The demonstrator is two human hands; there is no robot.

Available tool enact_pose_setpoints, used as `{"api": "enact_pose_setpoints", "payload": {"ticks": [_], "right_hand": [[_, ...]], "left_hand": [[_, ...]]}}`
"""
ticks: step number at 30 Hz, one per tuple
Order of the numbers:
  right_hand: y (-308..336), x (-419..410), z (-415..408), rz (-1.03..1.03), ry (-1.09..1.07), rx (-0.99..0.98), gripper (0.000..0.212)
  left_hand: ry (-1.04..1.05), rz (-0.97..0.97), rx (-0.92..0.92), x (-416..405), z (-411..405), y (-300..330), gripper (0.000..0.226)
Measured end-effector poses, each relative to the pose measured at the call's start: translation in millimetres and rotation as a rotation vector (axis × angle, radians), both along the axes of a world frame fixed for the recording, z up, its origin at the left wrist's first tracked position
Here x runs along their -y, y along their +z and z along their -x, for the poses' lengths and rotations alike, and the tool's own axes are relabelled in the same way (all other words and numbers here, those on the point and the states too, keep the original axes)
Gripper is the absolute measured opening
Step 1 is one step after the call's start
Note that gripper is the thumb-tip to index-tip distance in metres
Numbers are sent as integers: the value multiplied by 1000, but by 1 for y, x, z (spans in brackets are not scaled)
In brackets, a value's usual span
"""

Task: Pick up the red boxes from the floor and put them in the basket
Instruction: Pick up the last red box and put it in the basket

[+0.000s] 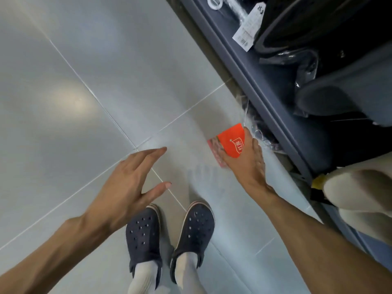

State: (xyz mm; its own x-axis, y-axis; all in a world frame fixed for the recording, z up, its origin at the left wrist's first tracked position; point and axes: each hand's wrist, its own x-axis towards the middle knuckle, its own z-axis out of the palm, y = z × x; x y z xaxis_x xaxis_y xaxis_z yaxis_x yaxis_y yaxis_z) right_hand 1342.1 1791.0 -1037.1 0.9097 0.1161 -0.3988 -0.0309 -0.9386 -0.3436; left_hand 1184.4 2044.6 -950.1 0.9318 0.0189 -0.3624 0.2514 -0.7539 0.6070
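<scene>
Forearms: two bare forearms enter from the bottom corners, nearest the lens; both are cut off by the frame edge.
Right fingers: the right hand (247,166) grips one red box (230,143), thumb pressed along the box's lower left side, the other fingers wrapped over its right edge. Fingertips on the far side are hidden behind the box.
Left fingers: the left hand (127,183) is spread wide, thumb apart from the rest, and has hold of nothing; it hangs above the floor.
Red box: one only in view, flat, orange-red with a white emblem and a pinkish printed side. It is at the foot of the dark blue shelf edge (265,90), in the right hand; whether it touches the floor cannot be told.
Clogs: two navy clogs (196,228) with white socks, between the arms, toes pointing up the frame.
Floor: pale grey tile floor (74,71) with thin grout lines and glare patches.
Shelf goods: black items in clear plastic wrap (301,66), hard to identify, and one white paper label (248,28) whose print is too small to read.
Cream object: one pale rounded cream object (360,194) at the right edge, blurred and cut off.
</scene>
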Motion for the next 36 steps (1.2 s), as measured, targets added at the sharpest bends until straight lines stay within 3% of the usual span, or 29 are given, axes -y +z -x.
{"api": "enact_pose_setpoints", "payload": {"ticks": [3, 5, 6, 8, 9, 11, 12, 14, 15, 17, 18, 20, 26, 36], "right_hand": [[55, -3, 0, -30, 8, -51, 107], [131, -9, -11, -84, -20, -47, 110], [139, -9, -4, -91, 0, -62, 111], [231, -14, -12, -122, -15, -45, 112], [238, -14, -6, -129, 8, -65, 112], [341, -11, -11, -162, -39, -55, 115], [346, -9, -2, -169, -21, -69, 118], [455, 0, -1, -184, -78, -51, 123], [455, 5, 5, -192, -65, -61, 122], [561, 29, 16, -221, -130, -30, 112], [560, 31, 16, -256, -103, -16, 109], [663, 68, 46, -247, -195, 45, 105], [812, 140, 134, -319, -390, 195, 104], [967, 298, 329, -71, -829, 455, 95]], "left_hand": [[-30, -24, 16, -6, -15, 37, 70], [-63, -23, 56, -17, -45, 95, 70], [-79, -37, 69, -18, -44, 95, 70], [-151, -43, 128, -26, -72, 171, 69], [-159, -58, 139, -27, -70, 173, 68], [-245, -80, 202, -31, -96, 263, 67], [-240, -99, 216, -31, -89, 265, 68], [-305, -102, 274, -27, -113, 367, 69], [-304, -101, 292, -27, -109, 364, 70], [-416, -82, 328, -8, -124, 464, 72], [-406, -96, 328, -12, -121, 466, 72], [-521, -76, 355, 21, -121, 557, 72], [-754, 31, 479, 104, -106, 680, 69], [-1398, 181, 673, 355, -63, 821, 67]]}}
